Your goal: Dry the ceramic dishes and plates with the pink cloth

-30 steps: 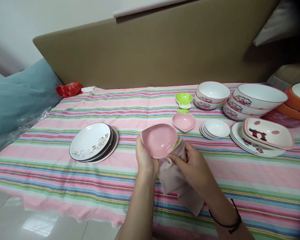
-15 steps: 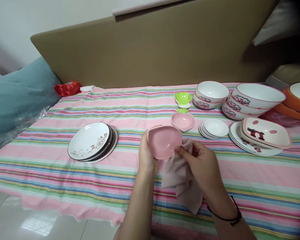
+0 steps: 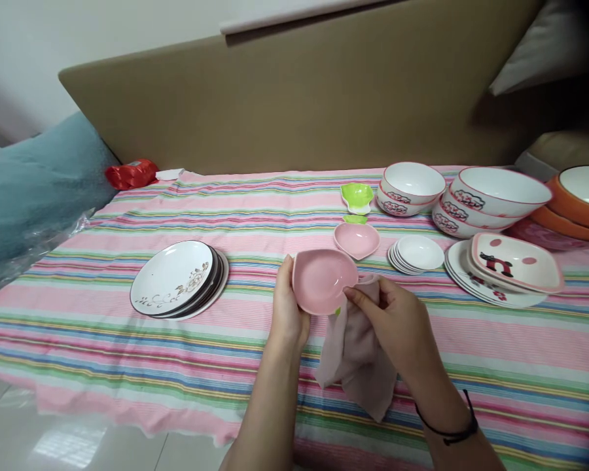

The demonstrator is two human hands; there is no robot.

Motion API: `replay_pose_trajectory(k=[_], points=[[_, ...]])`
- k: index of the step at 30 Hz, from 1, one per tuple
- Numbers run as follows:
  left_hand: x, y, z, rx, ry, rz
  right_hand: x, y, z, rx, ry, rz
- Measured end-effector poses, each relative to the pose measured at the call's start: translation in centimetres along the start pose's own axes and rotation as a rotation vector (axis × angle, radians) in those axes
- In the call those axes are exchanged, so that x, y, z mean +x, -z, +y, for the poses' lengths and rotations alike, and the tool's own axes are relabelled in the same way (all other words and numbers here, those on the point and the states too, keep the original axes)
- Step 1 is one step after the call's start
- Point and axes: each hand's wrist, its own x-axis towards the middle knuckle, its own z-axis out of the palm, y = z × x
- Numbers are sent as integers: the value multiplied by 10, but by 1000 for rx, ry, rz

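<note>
A pink peach-shaped dish [image 3: 324, 280] is held up over the striped cloth, its hollow facing me. My left hand [image 3: 290, 304] grips it from the left and below, with some fingers hidden behind it. My right hand [image 3: 397, 317] pinches a greyish-pink rag [image 3: 360, 353] against the dish's right rim, and the rag hangs down below. Just beyond lies a second pink dish [image 3: 357, 240] of the same shape, with a green leaf-like end. Behind that sits a green and white dish [image 3: 356, 197].
Floral plates [image 3: 171, 278] are stacked at left. On the right stand small white dishes [image 3: 421, 252], white bowls [image 3: 412, 180], larger bowls [image 3: 500, 190], a panda-patterned dish [image 3: 520, 261] on plates, and orange bowls [image 3: 569, 209]. A brown headboard [image 3: 285, 98] rises behind the striped cloth [image 3: 177, 366].
My right hand and the rag have shifted slightly along the dish's rim. The dish has turned a little, and the view has moved slightly.
</note>
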Motion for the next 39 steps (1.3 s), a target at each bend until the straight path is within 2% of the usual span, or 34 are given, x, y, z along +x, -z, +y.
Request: replay_pose_trajectory(k=[4, 7, 11, 18, 21, 25, 27, 29, 34, 36, 39], points=[[-2, 1, -3, 51, -111, -154, 2, -1, 6, 174, -25, -28], [1, 5, -8, 149, -220, -129, 2, -5, 8, 367, -46, -100], [7, 13, -8, 211, -322, -86, -3, -8, 1, 488, -133, -170], [8, 16, 8, 472, -422, -186, -8, -10, 2, 334, -189, -208], [2, 12, 13, 567, -379, -280, -4, -12, 8, 323, -181, -205], [-6, 7, 13, 700, -259, -489, 0, -12, 12, 95, -151, -62], [-8, 5, 11, 722, -232, -538, 2, -11, 11, 24, -126, -47], [-7, 5, 8, 700, -233, -484, 4, -10, 8, -13, -79, -43], [-3, 8, 2, 636, -230, -235, 6, -14, 4, -78, -30, 33], [-3, 8, 0, 703, -188, -210, 7, -17, 6, -48, -54, 93], [-6, 5, -4, 824, -194, -252, 6, -22, 7, 89, -112, 145]])
